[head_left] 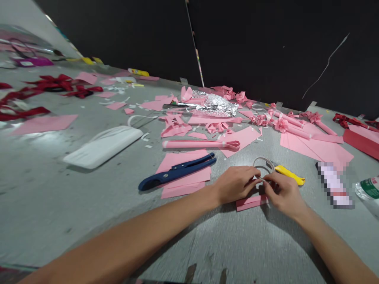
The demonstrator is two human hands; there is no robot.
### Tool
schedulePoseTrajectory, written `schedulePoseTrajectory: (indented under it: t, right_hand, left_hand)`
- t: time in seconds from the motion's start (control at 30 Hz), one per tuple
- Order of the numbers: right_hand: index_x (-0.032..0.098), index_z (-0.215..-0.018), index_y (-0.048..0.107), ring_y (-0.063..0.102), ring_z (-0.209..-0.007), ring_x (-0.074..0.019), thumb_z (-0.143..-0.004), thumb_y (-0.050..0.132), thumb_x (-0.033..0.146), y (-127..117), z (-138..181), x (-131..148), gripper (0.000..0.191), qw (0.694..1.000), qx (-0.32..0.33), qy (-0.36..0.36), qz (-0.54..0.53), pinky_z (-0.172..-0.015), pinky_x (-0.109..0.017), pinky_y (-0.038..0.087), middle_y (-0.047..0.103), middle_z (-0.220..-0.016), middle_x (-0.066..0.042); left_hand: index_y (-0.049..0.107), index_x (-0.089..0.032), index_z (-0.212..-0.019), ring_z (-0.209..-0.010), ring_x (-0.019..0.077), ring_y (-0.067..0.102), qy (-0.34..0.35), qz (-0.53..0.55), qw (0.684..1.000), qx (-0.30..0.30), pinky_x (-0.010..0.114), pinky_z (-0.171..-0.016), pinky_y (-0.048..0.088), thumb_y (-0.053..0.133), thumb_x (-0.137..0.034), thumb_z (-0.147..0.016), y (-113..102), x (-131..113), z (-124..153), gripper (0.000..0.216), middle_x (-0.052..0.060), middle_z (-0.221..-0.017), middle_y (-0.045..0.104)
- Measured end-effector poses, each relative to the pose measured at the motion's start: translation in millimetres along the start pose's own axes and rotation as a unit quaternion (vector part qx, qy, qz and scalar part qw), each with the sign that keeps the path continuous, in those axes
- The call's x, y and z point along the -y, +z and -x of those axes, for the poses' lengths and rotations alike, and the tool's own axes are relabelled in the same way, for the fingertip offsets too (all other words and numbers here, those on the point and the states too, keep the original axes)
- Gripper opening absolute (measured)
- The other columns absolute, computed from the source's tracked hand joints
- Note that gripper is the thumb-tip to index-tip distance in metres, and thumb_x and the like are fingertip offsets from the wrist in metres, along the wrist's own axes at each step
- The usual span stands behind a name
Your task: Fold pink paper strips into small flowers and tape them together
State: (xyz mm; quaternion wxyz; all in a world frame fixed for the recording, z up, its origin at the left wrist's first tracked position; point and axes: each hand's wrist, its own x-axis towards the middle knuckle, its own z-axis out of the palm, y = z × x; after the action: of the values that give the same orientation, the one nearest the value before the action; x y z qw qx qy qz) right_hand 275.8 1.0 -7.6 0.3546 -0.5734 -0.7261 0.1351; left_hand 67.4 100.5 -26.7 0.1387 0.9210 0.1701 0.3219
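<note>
My left hand [239,182] and my right hand [284,193] meet low in the right half of the view. Both pinch a thin pale strip [262,179] between thumb and fingertips; it looks like tape. A narrow whitish ring [264,159], apparently a tape roll, stands right behind the fingers; whether the strip joins it I cannot tell. Beneath the hands lies a folded pink paper strip [251,202]. Beside my right hand is a yellow-handled tool [290,175], partly covered by the fingers. Left of my left hand, a navy-blue plier-like tool [177,169] rests on pink paper sheets [183,191].
Behind the hands are a rolled pink paper tube [194,144], crumpled clear film [220,104] and pink paper flowers [280,125]. A white slab with a cord [103,146] and red ribbons [56,83] lie left. A blurred phone-like object [334,185] and bottle [368,188] stand right.
</note>
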Motion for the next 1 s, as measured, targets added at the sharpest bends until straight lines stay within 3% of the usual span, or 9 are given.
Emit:
schedulePoseTrajectory:
  t: [0.3,0.5,0.7,0.9,1.0]
  right_hand:
    - [0.022,-0.099,0.077,0.066,-0.067,-0.0215,-0.088,0.057,0.01,0,1,-4,0.025,1.0,0.0,-0.011,0.008,-0.065,-0.036,0.046,0.075,-0.079,-0.004]
    - [0.023,-0.1,0.077,0.069,-0.072,-0.0219,-0.1,0.06,0.019,-1,-1,-1,0.017,1.0,0.014,-0.001,-0.007,-0.068,-0.037,0.048,0.077,-0.083,-0.005]
    - [0.022,-0.096,0.079,0.066,-0.072,-0.0214,-0.091,0.06,0.013,5,1,4,0.022,1.0,0.009,0.011,0.007,-0.07,-0.035,0.046,0.077,-0.081,-0.005]
    - [0.018,-0.105,0.083,0.066,-0.066,-0.02,-0.087,0.061,0.011,8,3,9,0.029,0.999,-0.027,0.025,-0.023,-0.068,-0.033,0.046,0.075,-0.074,-0.003]
    - [0.018,-0.108,0.084,0.07,-0.072,-0.0218,-0.083,0.061,0.01,14,5,6,0.035,0.998,-0.049,0.028,-0.012,-0.072,-0.034,0.05,0.079,-0.083,-0.005]
  left_hand:
    - [0.073,-0.018,-0.11,-0.083,0.0196,0.077,-0.001,-0.005,1.0,0.005,0.03,-0.076,0.059,0.053,-0.035,-0.117,1,-1,1,0.027,0.006,-0.091,0.08]
    - [0.073,-0.018,-0.11,-0.085,0.02,0.078,-0.006,0.01,1.0,0.003,0.031,-0.077,0.059,0.053,-0.036,-0.117,0,1,1,0.027,0.006,-0.094,0.081]
    - [0.073,-0.018,-0.112,-0.08,0.0215,0.077,-0.035,0.033,0.999,0.011,0.032,-0.075,0.059,0.056,-0.037,-0.116,-1,-2,6,0.026,0.007,-0.092,0.082]
    - [0.072,-0.022,-0.108,-0.072,0.0222,0.075,-0.045,0.046,0.998,0.007,0.033,-0.069,0.059,0.058,-0.038,-0.112,1,5,9,0.021,0.006,-0.087,0.081]
    - [0.073,-0.023,-0.103,-0.069,0.0236,0.073,-0.061,0.055,0.997,-0.015,0.034,-0.065,0.056,0.059,-0.041,-0.109,3,5,7,0.023,0.006,-0.082,0.079]
